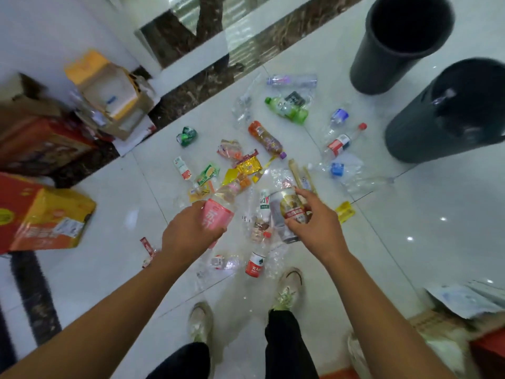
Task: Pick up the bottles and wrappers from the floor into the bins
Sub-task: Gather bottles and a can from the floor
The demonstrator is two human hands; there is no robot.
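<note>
Bottles and wrappers lie scattered on the white tiled floor. My left hand (188, 231) grips a clear bottle with a pink label (218, 214). My right hand (314, 220) holds a silver and gold can (287, 212). Further out lie an orange bottle (266, 139), a green bottle (287, 109), a clear bottle with a red cap (343, 142) and several yellow wrappers (247, 166). A bottle with a red label (254, 265) rests near my shoes. Two dark round bins stand at the upper right, the far bin (382, 69) and the near bin (410, 127).
Cardboard boxes stand at the left, a red and yellow one (43, 214) and an open one (112, 97). A dark marble strip (191, 86) and a white wall base run along the back. My shoes (289, 285) are below the litter. Papers and cardboard (464, 299) lie at lower right.
</note>
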